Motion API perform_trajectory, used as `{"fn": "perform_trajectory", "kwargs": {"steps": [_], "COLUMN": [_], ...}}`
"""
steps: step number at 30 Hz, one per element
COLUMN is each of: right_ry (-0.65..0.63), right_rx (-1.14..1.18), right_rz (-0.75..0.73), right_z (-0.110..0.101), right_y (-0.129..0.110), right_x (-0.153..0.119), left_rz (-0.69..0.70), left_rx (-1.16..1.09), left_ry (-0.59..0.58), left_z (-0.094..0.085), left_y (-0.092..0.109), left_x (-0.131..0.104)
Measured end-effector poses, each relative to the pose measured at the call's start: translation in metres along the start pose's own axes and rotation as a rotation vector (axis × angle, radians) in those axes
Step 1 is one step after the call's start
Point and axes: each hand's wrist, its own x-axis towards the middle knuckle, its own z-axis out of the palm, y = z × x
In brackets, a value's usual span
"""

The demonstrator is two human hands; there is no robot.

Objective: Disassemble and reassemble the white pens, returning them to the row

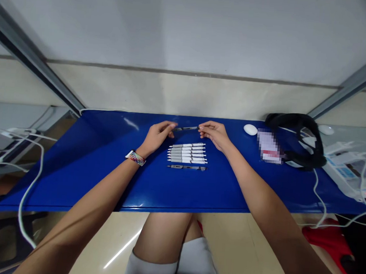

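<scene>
right hand [214,135] pinches a dark pen [187,129] by one end; left hand [157,136] half-curled at the other, grip unclear, beyond lined-up white pens [188,153].

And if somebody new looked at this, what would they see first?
Probably the bright blue table, with pale pens lined up in its middle. Just beyond them, the right hand holds one end of a dark pen, while the left hand is at its other end. Off to the right, a curved black thing stands out too.
</scene>
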Motion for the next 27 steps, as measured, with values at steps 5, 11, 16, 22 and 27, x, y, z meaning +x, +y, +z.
{"fn": "perform_trajectory", "kwargs": {"steps": [5,11,16,22,27], "right_ry": [0.011,0.011,0.057,0.103,0.135], "right_rx": [0.005,0.03,0.059,0.114,0.11], "right_rz": [0.006,-0.004,0.013,0.007,0.009], "right_z": [0.0,-0.001,-0.006,-0.01,-0.008], "right_y": [0.0,-0.002,-0.004,-0.004,-0.004], "right_x": [0.0,-0.001,0.0,0.002,0.002], "left_rz": [-0.04,-0.074,-0.102,-0.132,-0.137], "left_rx": [0.021,-0.024,-0.201,-0.247,-0.264], "left_ry": [-0.006,0.084,0.157,0.188,0.184], "left_z": [-0.002,-0.004,-0.005,-0.006,-0.007], "left_y": [0.004,-0.003,-0.017,-0.02,-0.022], "left_x": [0.0,0.003,0.008,0.009,0.009]}}
